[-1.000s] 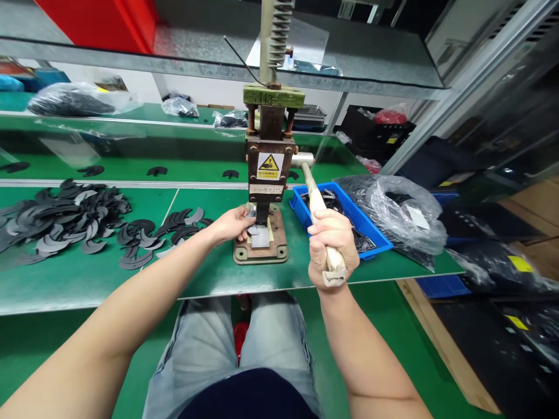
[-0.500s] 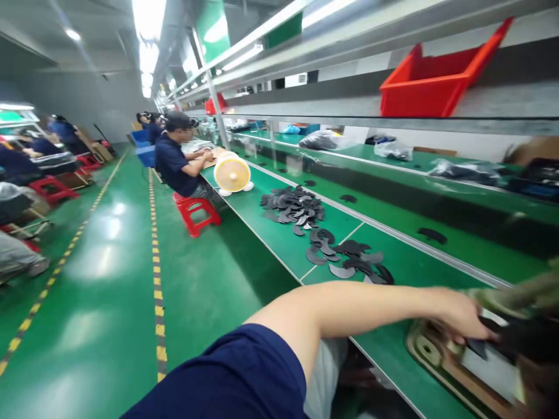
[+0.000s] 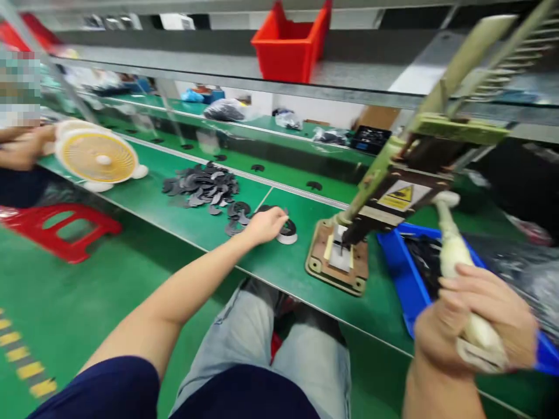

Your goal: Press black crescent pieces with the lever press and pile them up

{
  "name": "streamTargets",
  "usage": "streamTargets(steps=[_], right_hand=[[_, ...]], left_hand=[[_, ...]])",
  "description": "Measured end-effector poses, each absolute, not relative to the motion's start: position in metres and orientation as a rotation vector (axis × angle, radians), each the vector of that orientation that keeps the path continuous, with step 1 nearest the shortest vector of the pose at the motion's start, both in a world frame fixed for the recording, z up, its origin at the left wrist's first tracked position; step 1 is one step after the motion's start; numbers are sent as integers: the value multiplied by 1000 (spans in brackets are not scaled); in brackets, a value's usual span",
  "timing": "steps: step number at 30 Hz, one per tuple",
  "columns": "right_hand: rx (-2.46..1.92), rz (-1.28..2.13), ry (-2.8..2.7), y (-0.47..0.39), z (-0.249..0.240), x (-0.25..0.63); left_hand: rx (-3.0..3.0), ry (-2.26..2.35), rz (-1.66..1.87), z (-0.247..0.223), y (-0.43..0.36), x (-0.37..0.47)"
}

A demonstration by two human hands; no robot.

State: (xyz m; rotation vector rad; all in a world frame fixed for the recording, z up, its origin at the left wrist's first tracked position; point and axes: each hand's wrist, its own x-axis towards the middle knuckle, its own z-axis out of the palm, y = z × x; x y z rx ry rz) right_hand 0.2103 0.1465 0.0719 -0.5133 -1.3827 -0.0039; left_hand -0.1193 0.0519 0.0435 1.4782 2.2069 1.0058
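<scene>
My left hand [image 3: 267, 226] is low over the near end of the dark crescent-shaped pieces, its fingers drawn together. Whether a piece is between the fingertips is hard to make out. Beside it lie black and grey crescent pieces [image 3: 287, 234], with a larger heap [image 3: 205, 185] further left. My right hand [image 3: 484, 317] is wrapped round the pale lever handle [image 3: 454, 250] of a green hand press [image 3: 393, 192]. Under the press head, a metal plate [image 3: 340, 256] sits on the brown base [image 3: 315, 256], with a small dark piece on it.
A blue bin [image 3: 404, 291] with dark parts stands right of the press. A white and yellow fan [image 3: 100, 157] is at the left, near a co-worker's arm [image 3: 26, 148]. Above, a red bin [image 3: 286, 55] rests on the shelf. A red stool [image 3: 65, 233] stands on the floor.
The view has swung right. My left hand has left the press base and is now at the crescent pieces. My right hand on the lever has come into view.
</scene>
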Motion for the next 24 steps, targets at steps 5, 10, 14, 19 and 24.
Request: streamTargets(steps=[5,10,14,19,24], right_hand=[[-316,12,-1438,141,78,226],[-314,32,-1464,138,77,220],[-348,62,-1508,133,78,226],[-361,78,-1545,127,78,227],[-378,96,-1540,124,77,228]], left_hand=[[2071,2252,766,-15,36,-136],[2252,2292,467,-21,42,-122],[2180,2258,340,-12,53,-125],[2158,2116,325,-8,45,-126],[2037,2014,480,-14,38,-117]])
